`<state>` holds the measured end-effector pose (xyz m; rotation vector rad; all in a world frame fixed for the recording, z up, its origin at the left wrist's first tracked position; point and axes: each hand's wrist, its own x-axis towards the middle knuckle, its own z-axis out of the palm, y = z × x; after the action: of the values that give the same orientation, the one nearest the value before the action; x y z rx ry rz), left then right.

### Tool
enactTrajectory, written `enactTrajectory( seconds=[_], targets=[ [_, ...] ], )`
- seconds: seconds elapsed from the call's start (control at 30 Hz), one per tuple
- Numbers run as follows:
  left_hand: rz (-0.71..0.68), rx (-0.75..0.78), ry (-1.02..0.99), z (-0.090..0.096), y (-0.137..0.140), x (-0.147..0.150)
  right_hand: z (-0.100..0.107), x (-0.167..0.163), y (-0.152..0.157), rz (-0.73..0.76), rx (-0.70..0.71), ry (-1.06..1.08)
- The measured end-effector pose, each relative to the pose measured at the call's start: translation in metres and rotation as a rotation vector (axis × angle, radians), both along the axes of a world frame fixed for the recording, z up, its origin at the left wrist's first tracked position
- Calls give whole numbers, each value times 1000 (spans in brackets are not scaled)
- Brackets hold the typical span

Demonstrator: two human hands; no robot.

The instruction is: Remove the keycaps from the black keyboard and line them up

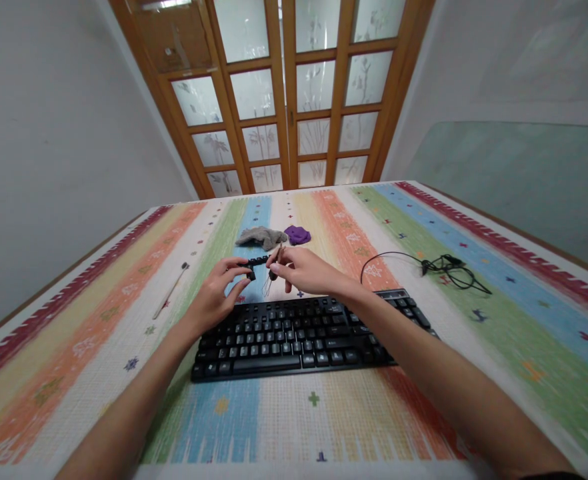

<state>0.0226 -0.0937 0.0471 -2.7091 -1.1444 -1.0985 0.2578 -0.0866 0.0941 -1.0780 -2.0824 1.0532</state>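
Beyond the keyboard (284,339) lie gray cloth (260,237) and purple cloth (297,235).

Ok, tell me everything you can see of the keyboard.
The keyboard is black, seemingly plastic, with pale key markings and a long space bar. It lies on the striped tablecloth, that bar toward the person. Some back-row caps may be missing. The right forearm crosses over it, hiding some keys; contact is unclear.
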Motion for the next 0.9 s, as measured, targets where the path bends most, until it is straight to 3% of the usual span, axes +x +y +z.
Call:
enactTrajectory(
  seconds=[0.23, 0.37, 0.9],
  targets=[
    [21, 40, 305, -16, 53, -6, 8, 1, -6, 19, 36, -1],
    [28, 20, 370, -26, 71, -2, 11, 2, -8, 11, 73, -25],
    [22, 24, 373, -30, 85, -1, 22, 1, -18, 5, 91, -81]
  ],
)
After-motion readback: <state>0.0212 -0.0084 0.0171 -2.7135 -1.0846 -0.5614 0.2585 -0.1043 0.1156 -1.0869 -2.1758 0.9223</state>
